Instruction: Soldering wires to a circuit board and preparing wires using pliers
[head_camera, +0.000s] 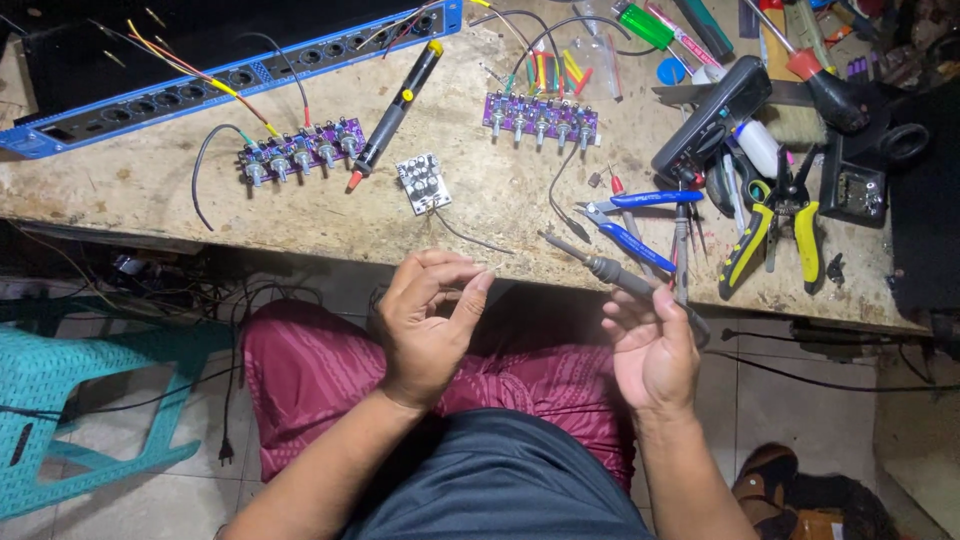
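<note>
Off the workbench's (140, 190) front edge, my right hand (655, 355) grips a soldering iron (615, 275), its long axis pointing up-left toward the edge, while my left hand (425, 325) curls loosely, holding nothing I can see.

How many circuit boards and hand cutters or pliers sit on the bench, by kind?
Purple knob boards: 2 (one, another)
Small white board: 1
Blue-handled pliers: 1
Yellow-handled cutters: 1
Total: 5

Blue-handled cutters (632, 222), yellow-handled pliers (772, 232), two purple knob boards (300, 151) (541, 115), blue panel (230, 78), turquoise stool (70, 410).
</note>
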